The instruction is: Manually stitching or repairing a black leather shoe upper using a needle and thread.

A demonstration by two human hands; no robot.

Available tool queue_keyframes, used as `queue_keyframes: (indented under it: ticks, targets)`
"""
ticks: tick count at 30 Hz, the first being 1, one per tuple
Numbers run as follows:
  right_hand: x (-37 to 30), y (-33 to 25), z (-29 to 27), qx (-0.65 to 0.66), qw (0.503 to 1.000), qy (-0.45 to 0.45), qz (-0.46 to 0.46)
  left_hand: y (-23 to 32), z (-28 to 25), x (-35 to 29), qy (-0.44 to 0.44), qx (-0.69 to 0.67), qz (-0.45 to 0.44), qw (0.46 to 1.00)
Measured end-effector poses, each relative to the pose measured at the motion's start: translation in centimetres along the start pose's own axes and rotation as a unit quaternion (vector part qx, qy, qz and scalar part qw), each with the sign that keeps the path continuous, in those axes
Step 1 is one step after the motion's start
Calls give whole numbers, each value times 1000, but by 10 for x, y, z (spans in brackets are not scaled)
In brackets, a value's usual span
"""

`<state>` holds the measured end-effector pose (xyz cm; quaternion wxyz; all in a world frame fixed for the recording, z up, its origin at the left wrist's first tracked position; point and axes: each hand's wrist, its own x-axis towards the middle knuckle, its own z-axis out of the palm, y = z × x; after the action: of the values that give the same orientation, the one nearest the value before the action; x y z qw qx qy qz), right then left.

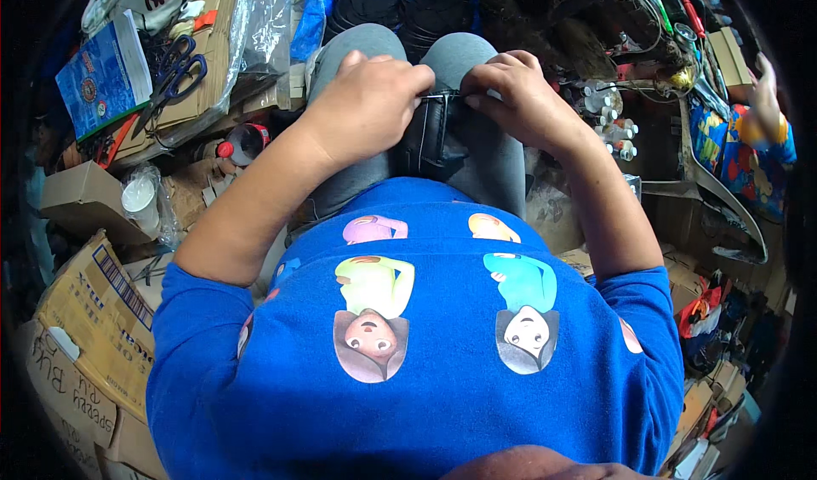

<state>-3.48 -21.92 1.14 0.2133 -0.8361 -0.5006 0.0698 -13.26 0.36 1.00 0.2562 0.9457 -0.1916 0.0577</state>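
Over my lap, a glossy black leather-like piece hangs between my grey-clad knees. Its exact kind is hard to make out. My left hand has its fingers closed at the upper left edge of the piece. At the upper right edge, my right hand pinches it, with the fingertips partly hidden. A thin pale line, like thread or stitching, runs along the top edge between my hands, and another runs down the left side of the piece.
Dark-handled scissors and a blue booklet lie on cardboard at the far left. Below them are a red-capped bottle and cardboard boxes. Several small bottles stand right of my knees. Another person appears at the right.
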Motion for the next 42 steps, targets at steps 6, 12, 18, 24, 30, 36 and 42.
queue_keyframes:
  ticks: [6,12,18,24,30,36,42]
  targets:
    - [10,-9,-7,-95,993,-49,-44,-2,-7,8,-65,80,68,992]
    - [-10,8,-10,-147,986,-23,-77,-23,-17,-18,-51,31,78,995]
    - [-42,34,-23,48,984,-13,169,-42,-46,-62,-28,-48,-98,994]
    - [-11,16,10,677,685,194,186,-38,-16,-13,164,-615,-117,762]
    - [-2,6,20,786,579,134,171,-44,-4,0,64,-835,-89,539]
    - [-6,9,12,725,633,166,216,-53,3,-11,133,-763,-163,611]
    - [21,-1,-12,539,799,230,135,-36,-25,21,193,-236,-24,952]
